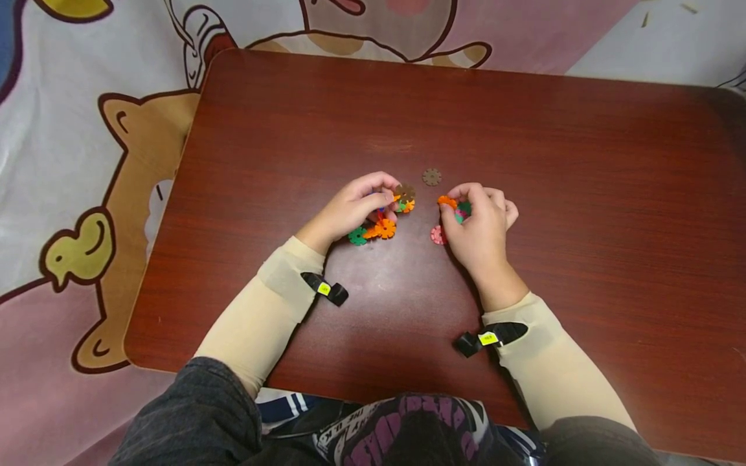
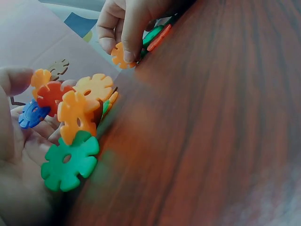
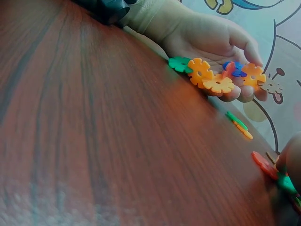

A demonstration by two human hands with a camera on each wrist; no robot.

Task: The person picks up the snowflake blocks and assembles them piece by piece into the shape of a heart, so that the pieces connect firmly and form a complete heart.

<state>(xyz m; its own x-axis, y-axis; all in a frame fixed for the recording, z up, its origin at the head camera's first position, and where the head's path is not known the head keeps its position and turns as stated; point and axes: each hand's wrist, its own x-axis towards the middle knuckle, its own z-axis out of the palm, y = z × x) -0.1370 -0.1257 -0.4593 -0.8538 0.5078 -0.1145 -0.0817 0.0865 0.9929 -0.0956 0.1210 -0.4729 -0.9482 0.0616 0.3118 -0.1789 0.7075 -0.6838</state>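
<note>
My left hand (image 1: 352,206) holds a chain of linked flower-shaped plastic snowflake discs. The chain runs from a green disc (image 2: 69,161) through orange ones and a red disc (image 2: 49,96) to a blue disc (image 2: 34,114), an orange disc and a brown disc (image 1: 405,192). Thumb and fingertips pinch it near the brown end, while the green end hangs by the palm. Between thumb and forefinger, my right hand (image 1: 480,226) pinches a single orange disc (image 2: 123,55). Beneath that hand lie a pink disc (image 1: 438,235) and green discs (image 1: 464,208), partly hidden by the fingers.
A loose brown disc (image 1: 432,177) lies on the dark red wooden table (image 1: 583,194), beyond and between the hands. Near the left fingertips sit a loose green disc (image 3: 236,120) and an orange disc (image 3: 243,130). Cartoon-printed cloth (image 1: 64,181) surrounds the table's left and far edges.
</note>
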